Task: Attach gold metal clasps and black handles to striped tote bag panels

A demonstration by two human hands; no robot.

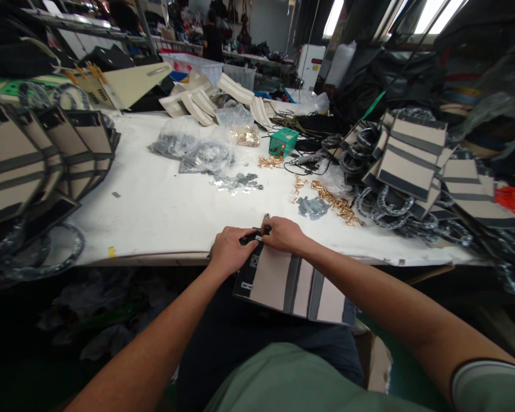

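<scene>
A flat panel (274, 277) in beige with dark grey bands and a black edge strip rests on my lap, against the table's front edge. My left hand (234, 249) is closed on the black edge at its top corner, thumb pointing right. Close beside it, my right hand (281, 233) pinches a small dark piece at the same corner; a small metal part shows just above the fingers. Metal fittings sit on the black strip below my left hand. Gold clips (339, 203) and thin grey metal plates (313, 208) lie on the table beyond my right hand.
The white table (154, 206) holds plastic bags of parts (208, 154), a green box (283, 142) with a red light, and more metal plates. Panels with wrapped handles are stacked at left (8, 160) and right (412, 154). A person (212, 37) stands far back.
</scene>
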